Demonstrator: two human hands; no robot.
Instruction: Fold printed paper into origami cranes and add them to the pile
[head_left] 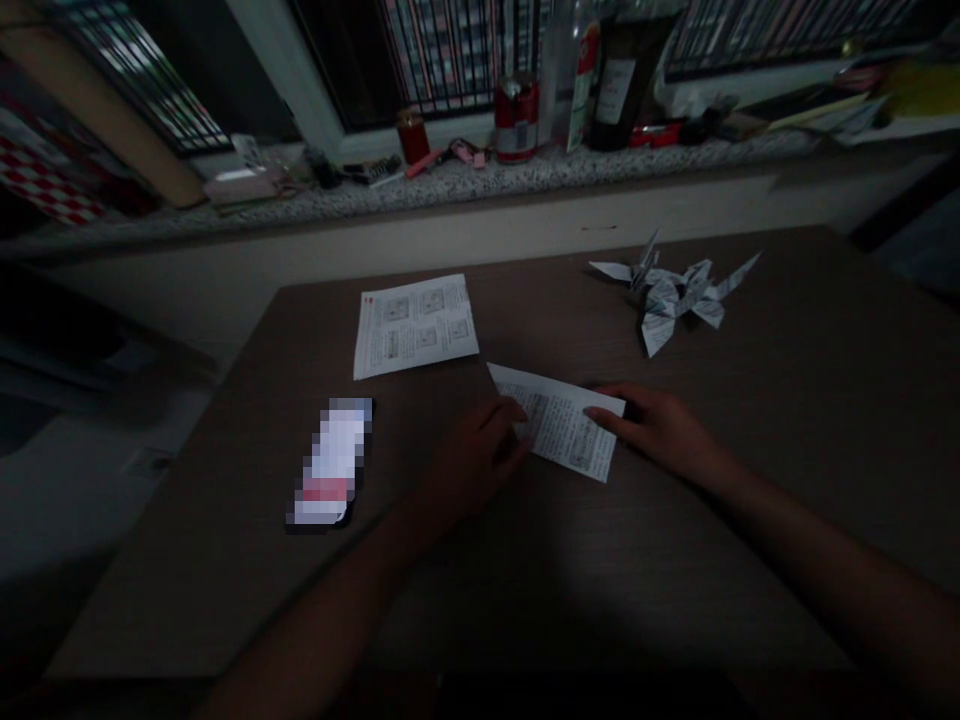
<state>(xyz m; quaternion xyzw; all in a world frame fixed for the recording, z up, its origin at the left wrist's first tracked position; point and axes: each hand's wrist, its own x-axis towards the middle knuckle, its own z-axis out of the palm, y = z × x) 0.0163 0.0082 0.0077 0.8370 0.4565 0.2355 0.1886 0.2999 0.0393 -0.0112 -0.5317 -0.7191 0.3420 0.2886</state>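
A printed sheet of paper (pixel 559 415) lies at a slant over the middle of the table, between both hands. My left hand (pixel 480 455) is closed at its lower left edge, with curled fingers on the paper. At the upper right corner, my right hand (pixel 660 425) grips the same sheet, thumb on top and the other fingers behind the edge. Farther back on the left rests another stack or sheet of printed paper (pixel 417 328). Folded paper cranes (pixel 675 298) made from printed paper sit at the back right, close together.
A phone with a lit, pixelated screen (pixel 331 465) lies left of my left hand on the brown table (pixel 480 610). Behind the table, a granite windowsill (pixel 435 192) carries a red can (pixel 517 125), a red jar (pixel 412 138), a dark pouch (pixel 619 90) and small clutter.
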